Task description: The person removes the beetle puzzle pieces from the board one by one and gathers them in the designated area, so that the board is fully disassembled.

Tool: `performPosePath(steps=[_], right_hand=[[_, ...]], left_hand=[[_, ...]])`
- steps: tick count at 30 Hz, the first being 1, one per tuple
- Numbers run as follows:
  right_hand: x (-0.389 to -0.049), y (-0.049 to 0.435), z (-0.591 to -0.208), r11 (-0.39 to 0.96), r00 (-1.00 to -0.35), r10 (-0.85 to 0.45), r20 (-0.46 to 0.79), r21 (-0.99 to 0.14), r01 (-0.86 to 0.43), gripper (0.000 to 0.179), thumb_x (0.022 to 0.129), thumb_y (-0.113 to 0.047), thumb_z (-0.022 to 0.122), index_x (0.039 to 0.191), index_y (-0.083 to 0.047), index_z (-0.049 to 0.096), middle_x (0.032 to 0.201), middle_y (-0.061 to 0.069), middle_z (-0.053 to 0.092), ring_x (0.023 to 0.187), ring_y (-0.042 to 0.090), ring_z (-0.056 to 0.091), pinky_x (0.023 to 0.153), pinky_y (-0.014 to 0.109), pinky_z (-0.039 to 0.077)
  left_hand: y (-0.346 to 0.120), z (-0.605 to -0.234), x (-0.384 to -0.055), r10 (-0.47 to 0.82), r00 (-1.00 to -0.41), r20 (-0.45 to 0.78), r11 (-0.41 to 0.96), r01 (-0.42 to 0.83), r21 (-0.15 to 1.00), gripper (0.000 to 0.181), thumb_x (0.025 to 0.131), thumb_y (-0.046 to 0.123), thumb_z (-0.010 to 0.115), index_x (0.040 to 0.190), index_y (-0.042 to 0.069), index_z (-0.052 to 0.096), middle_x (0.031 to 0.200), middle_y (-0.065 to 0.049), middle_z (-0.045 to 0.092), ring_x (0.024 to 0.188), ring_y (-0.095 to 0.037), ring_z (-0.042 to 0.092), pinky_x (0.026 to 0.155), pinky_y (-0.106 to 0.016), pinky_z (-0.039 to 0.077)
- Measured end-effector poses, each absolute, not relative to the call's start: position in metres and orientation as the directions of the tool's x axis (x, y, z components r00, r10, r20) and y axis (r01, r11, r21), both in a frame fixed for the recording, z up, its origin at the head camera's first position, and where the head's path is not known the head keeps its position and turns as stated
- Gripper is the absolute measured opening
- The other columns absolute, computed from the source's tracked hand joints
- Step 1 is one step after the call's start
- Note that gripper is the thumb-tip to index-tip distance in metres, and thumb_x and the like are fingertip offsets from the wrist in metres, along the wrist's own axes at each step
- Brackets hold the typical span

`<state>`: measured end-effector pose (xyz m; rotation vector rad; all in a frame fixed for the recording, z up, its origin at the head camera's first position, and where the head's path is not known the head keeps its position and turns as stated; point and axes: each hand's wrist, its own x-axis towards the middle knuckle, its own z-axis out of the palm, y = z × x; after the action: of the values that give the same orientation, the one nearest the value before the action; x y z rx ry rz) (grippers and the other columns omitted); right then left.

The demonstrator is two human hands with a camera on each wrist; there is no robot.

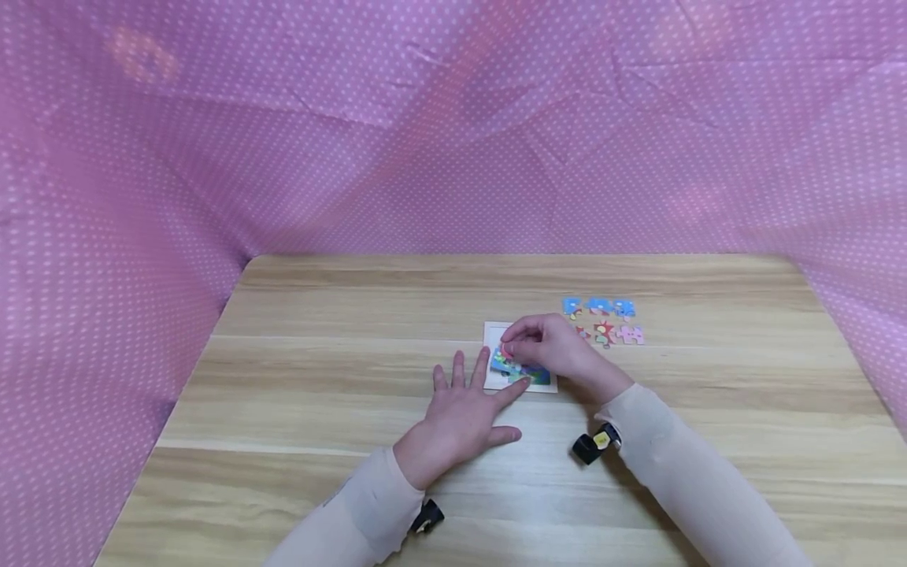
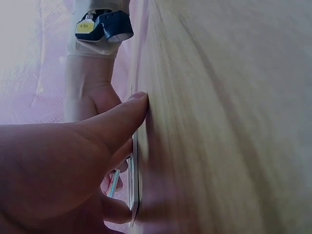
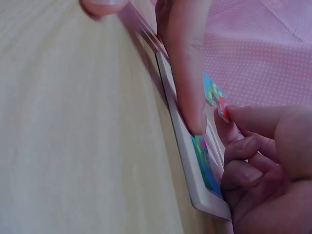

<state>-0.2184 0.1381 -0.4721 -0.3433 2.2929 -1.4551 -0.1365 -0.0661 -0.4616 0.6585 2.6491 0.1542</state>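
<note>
My right hand [image 1: 556, 346] pinches a jigsaw piece [image 3: 217, 97], blue and green with a red patch, between thumb and index finger. The piece is tilted above a small white puzzle tray [image 3: 178, 109] that lies flat on the table. Inside the tray's near part sits a blue-green puzzle section [image 3: 205, 165]. My left hand [image 1: 464, 417] is spread at the tray's near left, its index fingertip touching the fitted section and another finger at the left rim. In the left wrist view, the left thumb [image 2: 122, 114] stretches out in front and hides most of the tray.
To the right of the tray lie loose pieces in two rows: blue ones [image 1: 599, 305] behind, with a red piece [image 1: 605, 333] and a pink piece [image 1: 631, 335] nearer. A pink dotted cloth [image 1: 453, 157] hangs behind the wooden table [image 1: 319, 394].
</note>
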Motion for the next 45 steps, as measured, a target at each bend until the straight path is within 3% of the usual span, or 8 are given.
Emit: performPosePath(steps=[6,12,19,25,36,45], right_hand=[[-0.219,0.139,-0.472,0.427,-0.905,-0.376,-0.201,-0.904,0.024,0.017,0.103,-0.01,0.073,0.117,-0.005,0.08,0.107,0.01,0.081,0.088,0.014,0.071,0.077,0.025,0.061],[-0.216,0.144,-0.468,0.416,-0.907,-0.354,-0.229,-0.907,0.066,0.018,0.105,-0.014,0.071,0.12,-0.01,0.079,0.112,0.006,0.081,0.096,0.018,0.071,0.081,0.025,0.059],[-0.208,0.161,-0.458,0.447,-0.925,-0.345,-0.159,-0.894,-0.013,0.017,0.105,-0.017,0.072,0.118,-0.009,0.08,0.112,0.009,0.079,0.094,0.022,0.062,0.076,0.023,0.052],[-0.205,0.178,-0.455,0.484,-0.936,-0.328,-0.125,-0.873,-0.052,0.018,0.105,-0.017,0.072,0.118,-0.008,0.08,0.107,0.008,0.079,0.092,0.021,0.063,0.075,0.023,0.051],[-0.196,0.198,-0.452,0.541,-0.951,-0.29,-0.103,-0.838,-0.074,0.018,0.104,-0.019,0.073,0.119,-0.01,0.08,0.106,0.006,0.077,0.087,0.019,0.059,0.071,0.024,0.049],[-0.189,0.215,-0.451,0.575,-0.957,-0.278,-0.084,-0.813,-0.096,0.015,0.102,-0.013,0.075,0.115,-0.008,0.081,0.105,0.008,0.076,0.088,0.017,0.062,0.073,0.022,0.052]], left_hand=[[-0.069,-0.468,-0.139,0.487,-0.796,-0.358,0.873,0.441,0.208,0.073,0.1,0.072,0.06,0.165,0.059,0.029,0.181,-0.023,0.009,0.159,-0.067,0.011,0.121,-0.086,0.019],[-0.07,-0.479,-0.139,0.496,-0.803,-0.331,0.868,0.455,0.198,0.073,0.098,0.076,0.057,0.164,0.062,0.026,0.181,-0.023,0.009,0.159,-0.067,0.012,0.12,-0.087,0.02],[-0.071,-0.48,-0.139,0.503,-0.805,-0.315,0.864,0.464,0.195,0.075,0.098,0.076,0.058,0.164,0.063,0.025,0.18,-0.026,0.011,0.158,-0.069,0.014,0.119,-0.087,0.021],[-0.072,-0.482,-0.138,0.498,-0.811,-0.308,0.866,0.45,0.218,0.074,0.098,0.076,0.058,0.163,0.063,0.025,0.18,-0.026,0.008,0.158,-0.069,0.011,0.119,-0.088,0.019],[-0.07,-0.477,-0.138,0.494,-0.805,-0.327,0.868,0.442,0.225,0.075,0.098,0.072,0.062,0.163,0.063,0.026,0.18,-0.027,0.007,0.158,-0.069,0.008,0.12,-0.088,0.017],[-0.067,-0.446,-0.13,0.483,-0.798,-0.36,0.875,0.432,0.218,0.071,0.101,0.066,0.062,0.165,0.056,0.033,0.18,-0.027,0.011,0.158,-0.067,0.014,0.122,-0.083,0.021]])
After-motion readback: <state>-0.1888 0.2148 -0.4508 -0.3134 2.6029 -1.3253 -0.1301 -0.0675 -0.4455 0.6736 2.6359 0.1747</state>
